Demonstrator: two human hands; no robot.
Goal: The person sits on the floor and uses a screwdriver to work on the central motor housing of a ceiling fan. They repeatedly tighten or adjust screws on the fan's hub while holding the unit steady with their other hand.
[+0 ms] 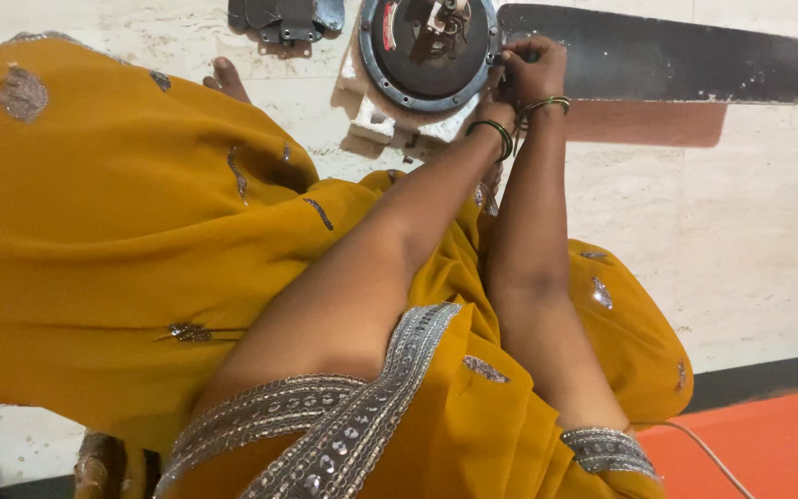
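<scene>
At the frame's top, both hands — right hand (536, 69), left hand (501, 103) partly hidden — pinch where the dark fan blade (667, 65) meets the round grey motor housing (427, 51), steadying the joint; the left's grip cannot be told.

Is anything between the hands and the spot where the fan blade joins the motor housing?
Nothing visible. The right hand is already at the joint where the dark fan blade meets the round motor housing; the left hand sits just beneath, mostly hidden.
</scene>
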